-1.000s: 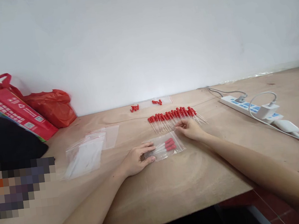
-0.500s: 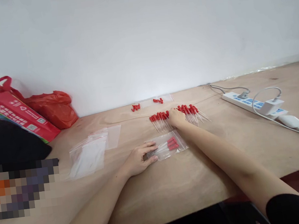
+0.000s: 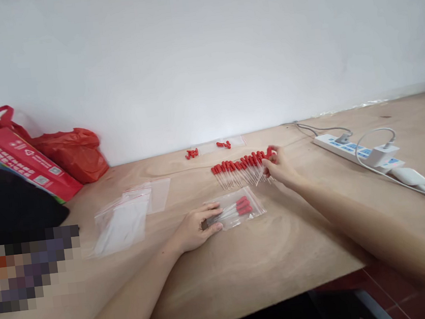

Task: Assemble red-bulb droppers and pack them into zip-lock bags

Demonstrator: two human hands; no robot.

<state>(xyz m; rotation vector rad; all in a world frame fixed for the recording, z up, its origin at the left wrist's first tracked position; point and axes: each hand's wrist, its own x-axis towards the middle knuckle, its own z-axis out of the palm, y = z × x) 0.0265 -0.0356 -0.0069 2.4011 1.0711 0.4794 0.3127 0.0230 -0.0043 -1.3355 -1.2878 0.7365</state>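
Observation:
My left hand lies at the left end of a clear zip bag, fingers on its upper side and thumb on its lower side, holding it to the table. Inside the bag are several droppers with red bulbs pointing right. My right hand is closed at the right end of a row of red-bulbed droppers. Red bulbs and a clear stem show at its fingertips, so it grips at least one dropper; how many is hidden by the fingers.
Flat zip bags overlap on the left. Loose red bulbs and another clear bag lie by the wall. A power strip with plugs and cables is at right. Red bags and a black cloth item stand at far left.
My right hand has moved right along the dropper row, uncovering its middle, and now has red bulbs at its fingers. My left hand stays on the bag. The view shifted slightly.

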